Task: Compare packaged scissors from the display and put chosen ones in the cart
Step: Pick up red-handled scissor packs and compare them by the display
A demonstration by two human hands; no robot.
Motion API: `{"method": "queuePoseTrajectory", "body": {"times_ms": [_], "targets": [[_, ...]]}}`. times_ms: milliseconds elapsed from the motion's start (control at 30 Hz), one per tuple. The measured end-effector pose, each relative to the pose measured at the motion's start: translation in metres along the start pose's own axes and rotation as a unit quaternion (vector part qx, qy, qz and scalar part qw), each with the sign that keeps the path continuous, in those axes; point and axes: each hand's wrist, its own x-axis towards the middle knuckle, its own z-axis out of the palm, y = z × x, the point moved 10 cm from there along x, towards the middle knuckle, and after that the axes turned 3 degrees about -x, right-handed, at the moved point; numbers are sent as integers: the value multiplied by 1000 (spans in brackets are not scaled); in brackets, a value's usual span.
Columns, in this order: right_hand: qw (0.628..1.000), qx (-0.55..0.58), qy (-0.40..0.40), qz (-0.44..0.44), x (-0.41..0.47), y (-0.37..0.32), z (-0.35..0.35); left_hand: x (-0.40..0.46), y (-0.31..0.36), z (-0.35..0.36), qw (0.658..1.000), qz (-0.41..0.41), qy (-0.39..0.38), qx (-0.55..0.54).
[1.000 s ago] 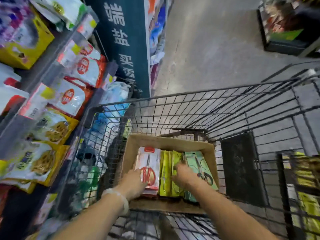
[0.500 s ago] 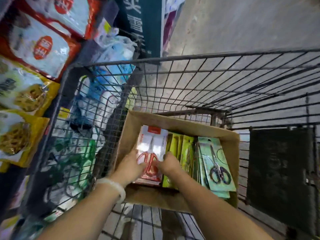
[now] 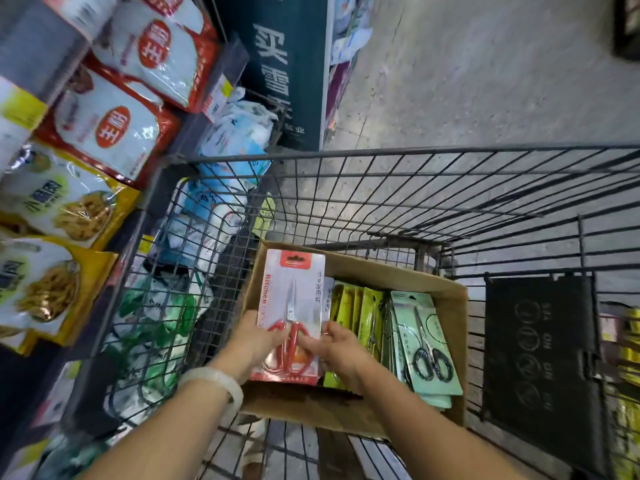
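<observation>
A red-handled scissors pack [image 3: 292,306], printed "Kitchen", is gripped at lower centre by both hands: left hand [image 3: 258,336] and right hand [image 3: 334,348] clamped on its edges, above a cardboard box [image 3: 446,296] in the cart [image 3: 381,157]. Green packs [image 3: 427,344] lie to its right.

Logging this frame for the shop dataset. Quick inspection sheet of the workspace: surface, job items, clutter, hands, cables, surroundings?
Surface: wire cart holding a cardboard box.
Job's things: red-handled scissors pack raised above the box; yellow-green packs upright mid-box; pale green packs with black-handled scissors at its right side.
Clutter: nothing seen in the cart outside the box.
Grippers: left hand and right hand both grip the red pack's lower end; white bangle on left wrist.
Cables: nothing seen.
Surroundings: snack bags on shelves left; teal sign; concrete floor.
</observation>
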Motion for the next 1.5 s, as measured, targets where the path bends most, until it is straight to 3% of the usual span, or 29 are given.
{"method": "queuePoseTrajectory", "body": {"times_ms": [100, 167, 233, 433, 600, 900, 1233, 1500], "targets": [[994, -28, 108, -11, 2, 3, -22, -4, 0, -10, 1000, 10, 16, -21], [961, -192, 198, 0, 6, 6, -39, -5, -3, -19, 999, 20, 30, -30], [930, -299, 215, 19, 10, 9, -35, -6, -7, -27, 999, 25, 35, -29], [934, -275, 219, 57, 28, 17, -16, -9, -17, -49, 996, 48, 63, -49], [975, -111, 185, 49, 23, 21, -4, -14, -20, -64, 992, 69, 65, -79], [981, 15, 149, -120, -87, -20, 25, -64, 1, -99, 980, 172, 37, -88], [968, -45, 82, -233, -211, -55, 104, -188, -12, -162, 951, 272, 6, -148], [948, -156, -17, -278, -268, -37, 185, -275, -102, -215, 917, 294, 106, -250]]}}
